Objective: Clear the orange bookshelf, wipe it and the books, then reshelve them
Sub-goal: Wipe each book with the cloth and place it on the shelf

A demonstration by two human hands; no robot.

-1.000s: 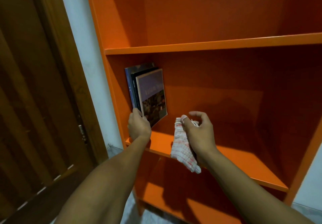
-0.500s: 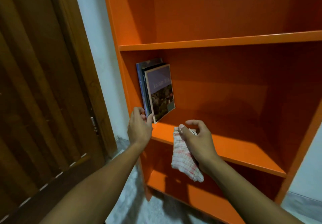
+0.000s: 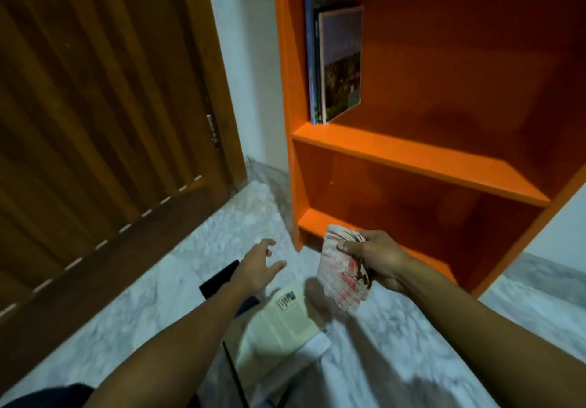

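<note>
The orange bookshelf [image 3: 412, 160] stands at the right. A few books [image 3: 336, 61] lean upright against its left wall on the middle shelf. My right hand [image 3: 377, 258] grips a red-and-white checked cloth [image 3: 339, 271] in front of the bottom shelf. My left hand [image 3: 257, 268] hovers empty over the floor with fingers spread, above a dark book [image 3: 218, 277]. A pale book [image 3: 282, 322] lies on a pile on the floor beneath my forearms, partly blurred.
A brown wooden door [image 3: 104, 115] fills the left side. A white wall strip [image 3: 250, 58] separates it from the shelf. The floor [image 3: 158, 284] is grey-white marble. Dark cloth shows at the bottom left corner.
The view has dropped from the shelf to the floor. My left hand has let go of the shelved books and come down over the floor pile. The right hand lowered with the cloth.
</note>
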